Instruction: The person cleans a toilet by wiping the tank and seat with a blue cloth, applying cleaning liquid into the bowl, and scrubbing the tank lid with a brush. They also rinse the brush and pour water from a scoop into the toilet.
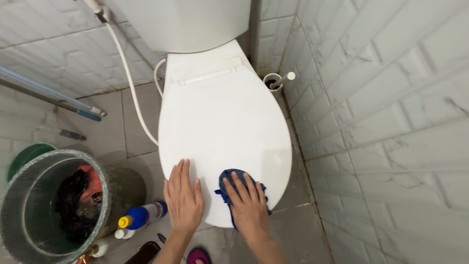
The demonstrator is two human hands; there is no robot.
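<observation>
Seen from above, 2 bare hands rested on a closed white toilet lid (222, 122). The left hand (184, 199) lay flat and empty, fingers together. The right hand (248, 205) pressed a blue cloth (227, 177) near the lid's front edge, fingers spread. A blue bottle (141, 215) lay on the floor beside a bin (29, 193).

Both forearms come up from the bottom edge of the view, bare and close together, angled slightly toward each other. The left hand (183, 198) lies flat, palm down, fingers straight, together and pointing away from the body, thumb tucked alongside. The right hand (248, 204) is also palm down, just beside it, its fingers spread a little and pressed downward, wrist straight in line with the forearm.
</observation>
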